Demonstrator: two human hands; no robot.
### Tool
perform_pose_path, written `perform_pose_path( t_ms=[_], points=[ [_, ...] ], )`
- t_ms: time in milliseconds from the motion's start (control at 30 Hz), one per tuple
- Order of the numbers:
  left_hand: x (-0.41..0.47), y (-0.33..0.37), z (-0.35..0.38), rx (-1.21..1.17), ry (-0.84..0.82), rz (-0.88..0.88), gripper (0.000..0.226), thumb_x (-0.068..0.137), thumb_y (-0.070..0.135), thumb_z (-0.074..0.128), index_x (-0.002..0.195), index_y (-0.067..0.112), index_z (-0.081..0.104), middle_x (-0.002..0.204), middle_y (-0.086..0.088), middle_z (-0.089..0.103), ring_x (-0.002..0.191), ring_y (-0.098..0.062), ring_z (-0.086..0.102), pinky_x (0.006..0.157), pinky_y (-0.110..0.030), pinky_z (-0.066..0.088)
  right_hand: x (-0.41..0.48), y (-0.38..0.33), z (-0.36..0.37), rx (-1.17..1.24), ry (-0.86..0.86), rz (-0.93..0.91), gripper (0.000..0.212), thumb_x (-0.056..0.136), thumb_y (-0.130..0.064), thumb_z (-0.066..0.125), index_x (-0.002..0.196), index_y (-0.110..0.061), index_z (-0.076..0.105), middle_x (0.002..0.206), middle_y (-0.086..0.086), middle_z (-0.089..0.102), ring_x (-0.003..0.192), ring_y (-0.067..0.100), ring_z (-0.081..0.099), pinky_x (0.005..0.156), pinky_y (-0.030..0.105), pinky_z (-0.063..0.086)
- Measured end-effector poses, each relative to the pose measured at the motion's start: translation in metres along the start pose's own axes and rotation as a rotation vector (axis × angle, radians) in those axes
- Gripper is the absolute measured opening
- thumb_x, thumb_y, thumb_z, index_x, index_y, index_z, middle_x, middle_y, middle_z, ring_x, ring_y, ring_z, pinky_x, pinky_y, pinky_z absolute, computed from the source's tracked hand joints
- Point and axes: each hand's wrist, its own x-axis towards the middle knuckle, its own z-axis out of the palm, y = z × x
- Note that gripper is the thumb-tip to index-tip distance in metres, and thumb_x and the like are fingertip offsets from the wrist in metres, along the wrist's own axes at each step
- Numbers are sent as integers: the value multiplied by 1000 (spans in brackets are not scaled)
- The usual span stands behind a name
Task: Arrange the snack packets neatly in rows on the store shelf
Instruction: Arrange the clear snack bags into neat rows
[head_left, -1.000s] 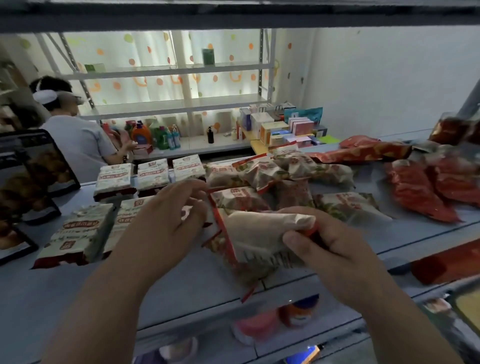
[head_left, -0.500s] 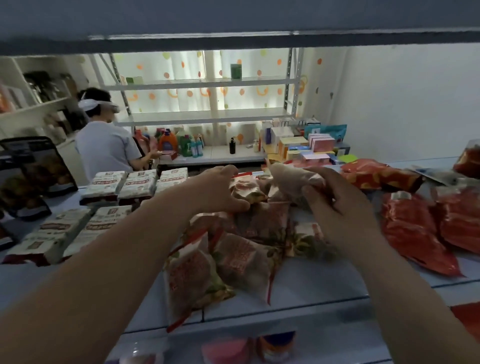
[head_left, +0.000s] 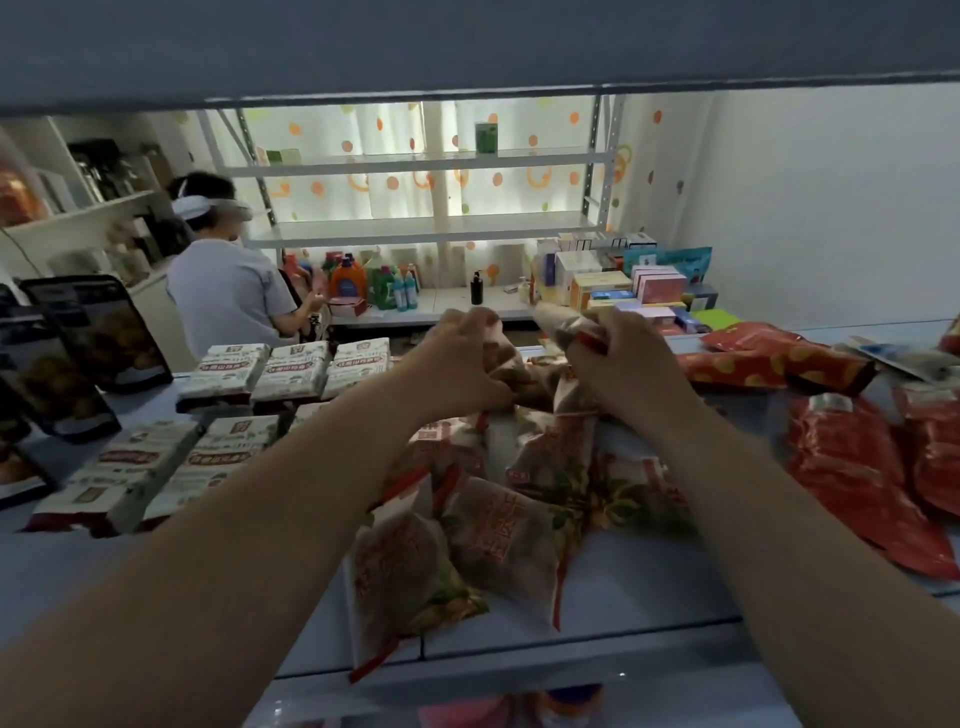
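Right hand (head_left: 621, 364) clutches snack packet (head_left: 563, 325)

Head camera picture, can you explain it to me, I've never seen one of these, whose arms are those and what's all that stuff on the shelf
There is no machine here. The picture comes from a wide-angle camera worn on a person's head, looking forward and down, so the two bare arms reaching in are the wearer's own. The left hand and right hand are at the back of a blue shelf, each gripping a crumpled snack packet from a loose pile in the middle. To the left lie white packets already lined up in rows. To the right lie red packets, unsorted. Dark bags stand at the far left. Behind the shelf another person works at a second rack of bottles and boxes.
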Motion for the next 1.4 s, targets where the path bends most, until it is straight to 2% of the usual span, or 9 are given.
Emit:
perform_pose_path(
  t_ms=[100,200,500,733,933,1000,1167,1300,1400],
  points=[
    [-6,-16,-19,-156,146,26,87,69,43,80,140,33,32,134,1,41,113,-19,49,88,-30,48,5,7,9,-110,-240,61,49,85,-51,64,123,-26,46,118,0,52,99,16,53,77,26,43],
    [-8,-34,-33,-190,135,10,84,70,38,81,138,34,32,136,-3,43,112,-20,52,80,-26,48,6,7,15,-197,-354,125,69,71,-54,78,119,-34,33,121,1,47,105,20,50,80,32,41],
    [-4,-48,-36,-173,41,83,86,71,39,81,141,35,31,138,-2,41,104,-18,54,71,-21,45,-3,13,-10,-155,-68,81,55,72,-26,83,107,-18,42,106,8,55,89,21,50,71,27,33],
    [9,-48,-30,-107,25,81,84,75,38,79,144,35,32,149,-2,34,118,-18,42,87,-28,37,-12,48,-62,-309,-262,150,49,78,-29,79,109,-23,41,102,2,56,78,16,54,60,28,39],
    [22,-49,-39,1,49,60,64,82,35,76,138,43,44,144,-3,38,119,-16,40,84,-18,33,18,19,-66,-248,-120,-136,32,89,-32,64,110,-19,44,90,-3,56,76,12,56,54,22,36],
    [27,-49,-40,77,24,15,53,84,31,74,131,44,52,140,-2,38,121,-21,38,91,-25,31,36,8,-50,-201,-186,-227,40,91,-27,62,125,-23,41,97,-4,57,84,19,60,56,23,38],
    [27,-50,-40,11,-5,-85,41,83,18,67,112,44,57,124,-1,39,97,-19,50,65,-24,42,81,2,14,-324,-408,-364,55,97,-29,52,145,-46,30,132,10,54,104,25,57,81,36,49],
    [19,-51,-36,-10,-5,-88,40,80,21,64,113,42,59,128,2,45,106,-19,53,82,-39,54,96,-6,39,-416,-711,-349,57,97,-36,55,148,-40,30,111,3,59,89,17,53,77,33,41],
    [17,-50,-36,-22,-29,-119,41,84,21,62,120,40,58,131,8,37,103,-15,50,75,-27,50,103,-8,42,-377,-845,-283,79,81,-37,76,143,-42,28,111,0,51,92,18,53,77,35,48]
  ],
)
